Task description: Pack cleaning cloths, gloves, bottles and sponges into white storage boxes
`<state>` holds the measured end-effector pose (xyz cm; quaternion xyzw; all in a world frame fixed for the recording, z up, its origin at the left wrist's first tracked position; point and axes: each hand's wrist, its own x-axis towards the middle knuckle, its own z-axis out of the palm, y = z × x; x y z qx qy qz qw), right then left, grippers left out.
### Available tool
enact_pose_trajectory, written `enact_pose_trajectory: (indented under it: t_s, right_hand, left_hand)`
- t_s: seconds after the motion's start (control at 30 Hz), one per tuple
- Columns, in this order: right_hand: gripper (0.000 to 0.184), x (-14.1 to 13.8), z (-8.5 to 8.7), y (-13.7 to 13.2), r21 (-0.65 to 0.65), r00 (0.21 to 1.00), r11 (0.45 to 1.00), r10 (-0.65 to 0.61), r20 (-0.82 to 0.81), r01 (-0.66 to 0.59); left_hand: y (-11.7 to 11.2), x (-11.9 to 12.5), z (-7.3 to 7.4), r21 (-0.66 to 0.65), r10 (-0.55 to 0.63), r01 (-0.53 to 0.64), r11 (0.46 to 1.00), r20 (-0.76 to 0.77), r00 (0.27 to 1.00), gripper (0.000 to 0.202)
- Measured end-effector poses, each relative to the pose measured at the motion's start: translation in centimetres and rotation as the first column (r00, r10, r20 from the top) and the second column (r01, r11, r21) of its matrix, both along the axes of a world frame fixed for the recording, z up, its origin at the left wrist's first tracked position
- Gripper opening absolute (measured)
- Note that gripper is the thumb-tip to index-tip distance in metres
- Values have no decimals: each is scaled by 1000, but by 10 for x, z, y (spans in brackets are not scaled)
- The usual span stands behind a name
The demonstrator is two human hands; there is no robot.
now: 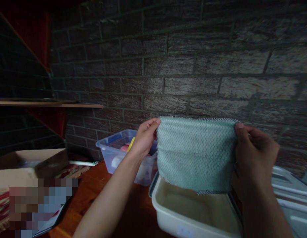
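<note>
A pale green cleaning cloth (196,153) with a dark-and-white stitched edge hangs spread out in front of me. My left hand (145,137) pinches its upper left corner between thumb and fingers. At the upper right corner, my right hand (255,145) grips it the same way; some of those fingers are hidden behind the cloth. Below the cloth stands an open white plastic bin (173,210), and the part of its inside that shows looks bare. The cloth's lower edge covers the bin's far side from view.
A clear plastic tub (107,155) holding pink, yellow and white items sits behind my left arm on the wooden table (94,188). A grey lid (292,195) lies at the right. An open cardboard box (49,162) is at the left, below a wall shelf (81,105). A brick wall (180,66) rises behind.
</note>
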<state>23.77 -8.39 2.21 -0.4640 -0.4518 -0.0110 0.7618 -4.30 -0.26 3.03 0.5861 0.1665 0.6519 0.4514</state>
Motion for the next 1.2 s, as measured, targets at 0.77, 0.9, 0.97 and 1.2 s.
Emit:
enact_pose_trajectory:
  t_s: [0.77, 0.9, 0.97, 1.2]
  right_hand:
    - [30, -5, 7, 6, 116, 1000, 993, 23, 21, -25]
    - [30, -5, 7, 7, 136, 998, 988, 70, -7, -68]
    - [29, -4, 7, 7, 133, 997, 988, 76, -10, -74]
    - [28, -2, 6, 9, 90, 1000, 996, 8, 8, -8]
  left_hand:
    - [16, 8, -11, 172, 357, -330, 928, -163, 920, 33]
    - [22, 10, -17, 167, 383, -354, 920, -190, 904, 32]
    - [24, 10, -18, 172, 388, -358, 918, -195, 901, 31]
    - [21, 8, -13, 263, 448, -394, 880, -188, 874, 34]
